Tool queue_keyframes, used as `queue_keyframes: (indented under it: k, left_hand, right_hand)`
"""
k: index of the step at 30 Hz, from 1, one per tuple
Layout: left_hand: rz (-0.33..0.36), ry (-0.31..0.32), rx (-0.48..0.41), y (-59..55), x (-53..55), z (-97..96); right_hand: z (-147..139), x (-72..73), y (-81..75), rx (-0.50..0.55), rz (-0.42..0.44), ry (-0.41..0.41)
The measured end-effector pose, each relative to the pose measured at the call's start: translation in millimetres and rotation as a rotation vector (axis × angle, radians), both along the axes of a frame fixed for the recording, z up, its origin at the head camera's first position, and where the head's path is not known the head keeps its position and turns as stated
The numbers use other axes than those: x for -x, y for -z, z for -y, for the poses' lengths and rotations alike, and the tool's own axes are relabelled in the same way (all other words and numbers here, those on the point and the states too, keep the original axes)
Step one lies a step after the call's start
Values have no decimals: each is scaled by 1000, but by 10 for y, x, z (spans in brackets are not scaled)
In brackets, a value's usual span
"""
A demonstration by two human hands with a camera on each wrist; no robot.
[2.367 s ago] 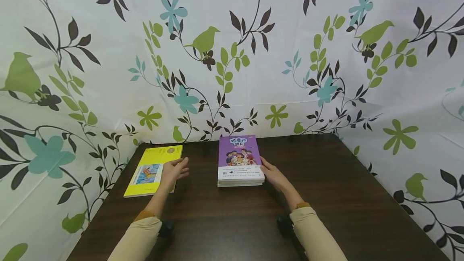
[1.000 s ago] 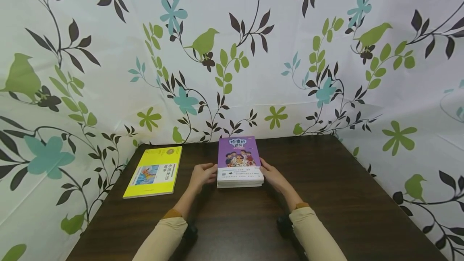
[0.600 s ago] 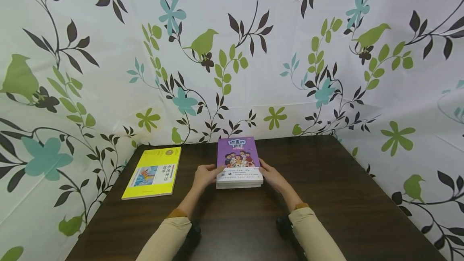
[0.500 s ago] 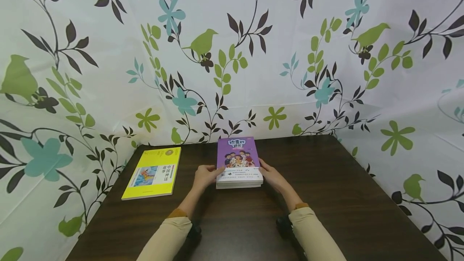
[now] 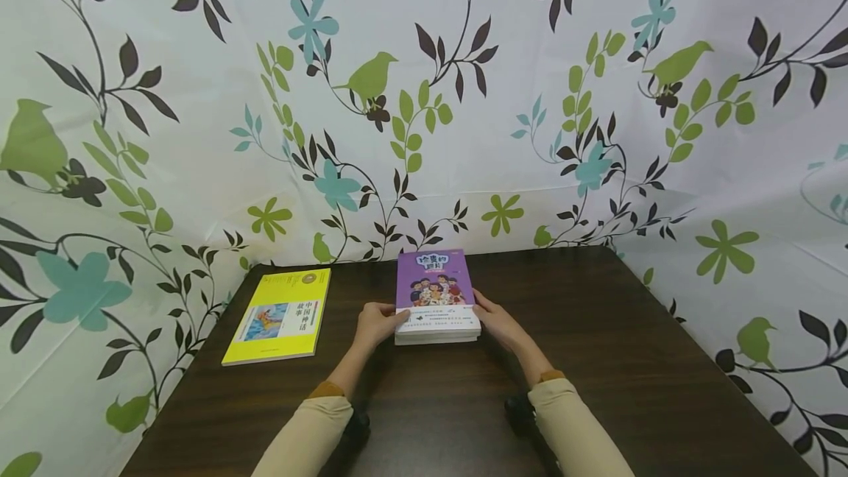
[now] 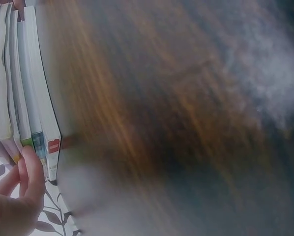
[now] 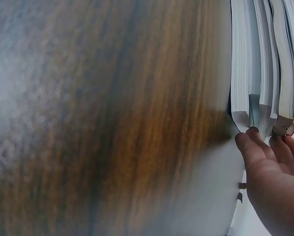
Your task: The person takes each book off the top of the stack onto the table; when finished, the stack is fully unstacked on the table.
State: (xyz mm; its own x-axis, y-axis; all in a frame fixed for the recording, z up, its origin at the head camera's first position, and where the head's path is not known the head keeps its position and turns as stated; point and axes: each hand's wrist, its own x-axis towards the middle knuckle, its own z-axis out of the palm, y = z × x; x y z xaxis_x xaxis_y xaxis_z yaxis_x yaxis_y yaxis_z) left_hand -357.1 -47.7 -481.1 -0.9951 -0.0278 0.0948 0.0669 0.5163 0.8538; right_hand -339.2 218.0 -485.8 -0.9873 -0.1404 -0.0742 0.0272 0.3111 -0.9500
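Note:
A stack of books [image 5: 433, 319], topped by a purple-and-white one, lies on the dark table in the head view. My left hand [image 5: 377, 322] holds its left side, the thumb over the top cover's edge. On the opposite side, my right hand [image 5: 503, 322] grips the stack near its front corner. In the left wrist view, the left fingers [image 6: 35, 174] touch the spines of several books. The right fingertips [image 7: 255, 140] rest along the page edges in the right wrist view. Part of each hand is hidden by the stack in the head view.
A thin yellow book [image 5: 278, 315] lies flat on the left part of the dark wooden table [image 5: 596, 359]. Behind and beside the table hangs a white cloth [image 5: 464, 131] printed with leaves, birds and flowers.
My left hand has moved right, from over the yellow book to the left side of the stack, and taken hold there. The right hand stays at the stack; the books have barely shifted.

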Motion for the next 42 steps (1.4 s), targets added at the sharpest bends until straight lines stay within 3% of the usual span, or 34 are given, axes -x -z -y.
queue_keyframes:
  k: [12,22,30,42]
  left_hand:
    - [17,-12,-4,7,24,50]
    - [52,-50,7,-54,4,85]
    - [138,-50,-184,-69,20,180]
    - [206,-90,-293,-85,30,189]
  right_hand:
    - [25,-47,25,66,14,-44]
    - [51,-54,25,34,-14,-42]
    - [28,-9,27,25,35,6]
    - [42,48,13,15,55,32]
